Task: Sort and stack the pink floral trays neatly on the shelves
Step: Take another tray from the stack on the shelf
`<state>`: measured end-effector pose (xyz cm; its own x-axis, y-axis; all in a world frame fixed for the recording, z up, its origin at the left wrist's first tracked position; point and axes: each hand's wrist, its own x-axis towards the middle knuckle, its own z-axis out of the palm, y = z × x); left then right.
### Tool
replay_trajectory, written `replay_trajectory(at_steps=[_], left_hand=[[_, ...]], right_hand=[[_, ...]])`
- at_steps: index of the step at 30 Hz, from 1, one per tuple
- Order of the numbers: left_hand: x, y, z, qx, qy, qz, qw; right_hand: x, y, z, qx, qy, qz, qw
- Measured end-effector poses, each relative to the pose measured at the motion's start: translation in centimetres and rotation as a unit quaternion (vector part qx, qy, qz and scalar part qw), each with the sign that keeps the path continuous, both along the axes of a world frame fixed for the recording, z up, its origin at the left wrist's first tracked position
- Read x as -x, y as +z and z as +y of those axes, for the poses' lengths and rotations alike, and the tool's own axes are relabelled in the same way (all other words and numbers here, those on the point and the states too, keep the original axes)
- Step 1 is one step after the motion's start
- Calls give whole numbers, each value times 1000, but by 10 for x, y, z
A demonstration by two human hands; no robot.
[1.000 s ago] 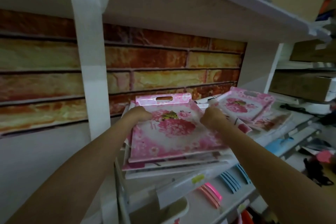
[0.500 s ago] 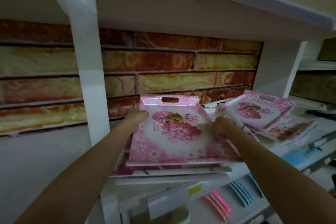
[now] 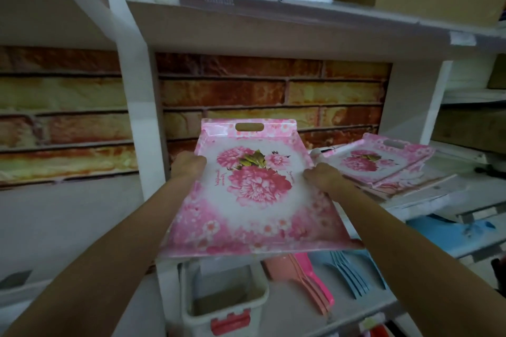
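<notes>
A large pink floral tray [image 3: 254, 200] with a slot handle at its far end is tilted toward me in front of the shelf. My left hand [image 3: 189, 165] grips its left rim and my right hand [image 3: 325, 176] grips its right rim. Whatever lies under this tray is hidden by it. To the right, a smaller stack of pink floral trays [image 3: 383, 161] rests on the white shelf [image 3: 443, 194], apart from my right hand.
A white upright post [image 3: 139, 107] stands just left of the tray, with a brick-pattern wall behind. An upper shelf [image 3: 273, 27] hangs overhead. Below lie pink scoops [image 3: 304, 284], blue scoops [image 3: 353, 273] and a white bin [image 3: 221, 298].
The top tray has come up and toward me, its near edge now overhanging the shelf front. The pile seen under it before is out of sight. Both hands keep their grip on the side rims.
</notes>
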<state>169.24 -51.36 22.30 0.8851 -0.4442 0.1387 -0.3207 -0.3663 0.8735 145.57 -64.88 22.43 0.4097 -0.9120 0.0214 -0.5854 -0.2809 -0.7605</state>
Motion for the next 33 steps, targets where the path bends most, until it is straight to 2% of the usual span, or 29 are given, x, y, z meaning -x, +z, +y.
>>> replay_trajectory(at_steps=[3,11,22,33], left_hand=[[15,0,25,-6,40,-27,999],[31,-10,95,27,117,-52,991],[9,-8,205,55,241,-42,968],[-62,-20,332,78,323,-2,943]], right_hand=[[10,-8,14,14,-2,-2,1000],[4,-10,56,50,50,-88,994],[-62,2,126,64,153,-135,977],[-180,-8,218,66,265,-72,959]])
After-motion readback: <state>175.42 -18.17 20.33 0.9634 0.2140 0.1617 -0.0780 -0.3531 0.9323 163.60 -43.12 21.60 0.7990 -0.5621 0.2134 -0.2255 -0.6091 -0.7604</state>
